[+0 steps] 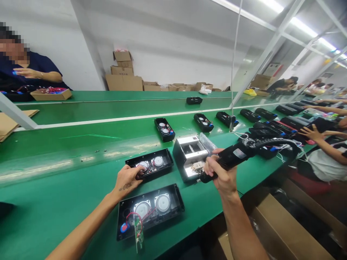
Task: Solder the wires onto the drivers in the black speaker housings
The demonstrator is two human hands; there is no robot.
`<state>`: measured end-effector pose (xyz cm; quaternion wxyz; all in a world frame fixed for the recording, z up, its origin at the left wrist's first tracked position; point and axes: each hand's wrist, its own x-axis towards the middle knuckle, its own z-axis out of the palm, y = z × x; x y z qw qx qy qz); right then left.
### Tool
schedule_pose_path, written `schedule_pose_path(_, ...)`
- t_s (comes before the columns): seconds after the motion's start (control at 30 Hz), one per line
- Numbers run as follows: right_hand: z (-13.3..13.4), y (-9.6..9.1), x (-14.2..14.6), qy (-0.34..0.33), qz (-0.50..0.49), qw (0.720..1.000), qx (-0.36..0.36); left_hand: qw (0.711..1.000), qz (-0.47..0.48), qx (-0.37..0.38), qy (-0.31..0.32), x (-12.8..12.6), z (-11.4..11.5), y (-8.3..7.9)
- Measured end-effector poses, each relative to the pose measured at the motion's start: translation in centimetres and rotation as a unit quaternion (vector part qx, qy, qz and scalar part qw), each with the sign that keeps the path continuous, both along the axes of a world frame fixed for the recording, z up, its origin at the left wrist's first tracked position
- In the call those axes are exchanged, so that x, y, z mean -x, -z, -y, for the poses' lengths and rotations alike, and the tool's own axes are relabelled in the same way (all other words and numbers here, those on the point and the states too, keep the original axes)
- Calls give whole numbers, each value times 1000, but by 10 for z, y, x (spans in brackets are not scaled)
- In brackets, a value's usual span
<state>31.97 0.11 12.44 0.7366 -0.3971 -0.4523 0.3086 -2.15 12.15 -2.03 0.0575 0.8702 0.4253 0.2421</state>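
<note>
My right hand (221, 171) grips a black electric screwdriver (237, 155), held nearly level with its cable trailing right. The tool's tip end is at the front of a screw feeder (191, 155), a metal box with an open top; whether they touch I cannot tell. My left hand (128, 178) is closed on the near left part of a black speaker housing (165, 164) with two round speakers; its fingertips reach inside and are partly hidden. Nearer me lies a second open speaker housing (176, 213), with a green circuit board (138, 234) hanging over its front edge on red wires.
More black housings, such as one (164, 130) behind the feeder, line the green bench (89, 195). A white cord (235, 54) hangs at the right. Cardboard boxes (292, 231) stand below the bench edge. Co-workers sit at left and right.
</note>
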Motion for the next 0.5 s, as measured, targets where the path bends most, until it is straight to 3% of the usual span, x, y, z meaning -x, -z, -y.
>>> schedule_pose_path(0.17,-6,-4,28,-15,-31,999,-30,1000,-2,18,-10,-4,2,-2)
schedule_pose_path(0.33,-40,13,106,-90,-43,985,-139,999,-6,43,-11,-12,4,-7)
schedule_pose_path(0.5,-71,34,158,-157,13,982,-108,999,-10,39,-14,-15,5,-7)
